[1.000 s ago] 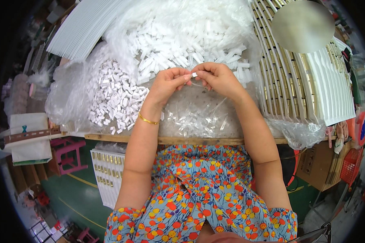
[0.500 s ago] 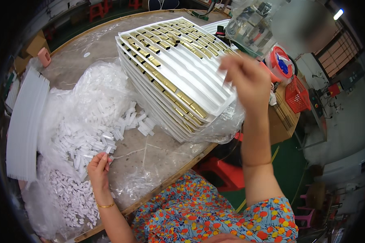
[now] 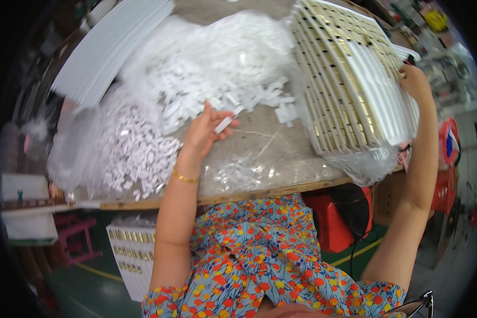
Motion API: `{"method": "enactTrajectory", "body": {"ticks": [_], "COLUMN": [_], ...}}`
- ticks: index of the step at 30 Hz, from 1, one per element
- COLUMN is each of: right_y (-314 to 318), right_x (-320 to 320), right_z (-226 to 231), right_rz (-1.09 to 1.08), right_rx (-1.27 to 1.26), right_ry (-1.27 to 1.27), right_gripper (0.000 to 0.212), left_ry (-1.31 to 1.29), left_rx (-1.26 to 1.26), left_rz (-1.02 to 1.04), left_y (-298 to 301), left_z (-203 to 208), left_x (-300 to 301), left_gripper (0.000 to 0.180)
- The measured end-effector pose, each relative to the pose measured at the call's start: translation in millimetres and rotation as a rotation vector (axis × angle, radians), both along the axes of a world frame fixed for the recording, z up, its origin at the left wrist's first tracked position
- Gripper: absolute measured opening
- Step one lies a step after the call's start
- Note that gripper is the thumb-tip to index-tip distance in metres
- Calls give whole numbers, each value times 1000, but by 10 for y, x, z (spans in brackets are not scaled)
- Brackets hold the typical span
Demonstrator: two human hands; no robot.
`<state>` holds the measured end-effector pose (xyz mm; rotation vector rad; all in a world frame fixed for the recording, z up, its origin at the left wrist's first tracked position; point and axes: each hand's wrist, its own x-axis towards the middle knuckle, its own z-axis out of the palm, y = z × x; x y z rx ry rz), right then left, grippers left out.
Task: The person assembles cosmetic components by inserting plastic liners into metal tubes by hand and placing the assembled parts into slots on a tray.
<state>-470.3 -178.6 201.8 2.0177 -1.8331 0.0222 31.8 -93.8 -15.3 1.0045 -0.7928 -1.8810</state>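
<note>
My left hand (image 3: 202, 130) is palm up over the table, with a small flat white plastic piece (image 3: 222, 125) held across its fingers. Just beyond it spreads a heap of similar clear-white pieces (image 3: 180, 110), and nearer to me on the left lies a pile of smaller white pieces (image 3: 143, 161). Over at the right my right hand (image 3: 414, 82) has its fingers pinched together at the far right edge of a stack of white ribbed trays (image 3: 373, 87). Rows of gold-coloured pieces (image 3: 328, 58) fill much of the top tray; what the right fingers grip is too small to make out.
A stack of white sheets (image 3: 114, 50) stands at the back left. Crumpled clear plastic (image 3: 233, 172) lies near the wooden table edge (image 3: 259, 195). Below are a red seat (image 3: 331, 222) and a white tray with gold pieces (image 3: 130, 254). Red baskets (image 3: 448, 140) stand right.
The view has turned left. My right hand has gone from a blurred lift above the trays to their far right edge. My left hand now shows a white piece, palm turned up.
</note>
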Motion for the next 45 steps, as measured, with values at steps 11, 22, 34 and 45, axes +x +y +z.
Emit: {"method": "enactTrajectory", "body": {"ticks": [11, 22, 34, 45], "right_y": [1407, 902, 745, 752], "right_x": [2335, 3016, 3043, 2997], "right_z": [-199, -1510, -1597, -1853], "right_rz": [505, 336, 371, 325], "right_rx": [211, 576, 699, 689], "right_ry": [-1235, -1370, -1345, -1798], "right_gripper": [30, 15, 18, 23], "left_ry": [-207, -197, -341, -325], "left_rx": [-120, -223, -368, -225], "left_rz": [119, 88, -9, -53], "left_y": [132, 128, 144, 111], "left_z": [147, 198, 258, 247], "left_x": [42, -24, 27, 87], "left_gripper": [19, 16, 21, 21]}}
